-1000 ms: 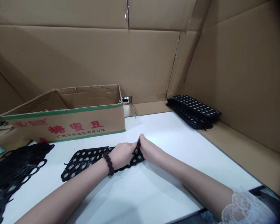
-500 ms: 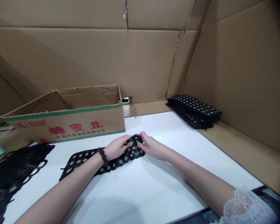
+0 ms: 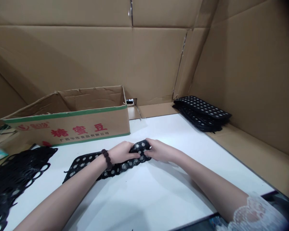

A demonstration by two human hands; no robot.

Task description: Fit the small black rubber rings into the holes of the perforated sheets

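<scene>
A black strip-shaped sheet full of round holes [image 3: 128, 165] lies slantwise on the white tabletop, its right end slightly raised. My left hand [image 3: 122, 152], with a dark beaded band at the wrist, grips it near that end, thumb on top. My right hand [image 3: 157, 150] pinches the right tip between thumb and fingers. White shows through the holes. My left forearm and hand cover part of the sheet's middle.
A cardboard box [image 3: 74, 128] with green edging and red lettering stands behind at the left. Loose black perforated pieces [image 3: 16, 175] lie at the far left. Several holed black sheets [image 3: 203, 110] are stacked at the back right. Cardboard walls [image 3: 159, 64] enclose the table [image 3: 144, 199].
Both hands keep hold of the black sheet. My left thumb has straightened along it, and my right fingers have shifted slightly at the tip. The whole view has moved a little.
</scene>
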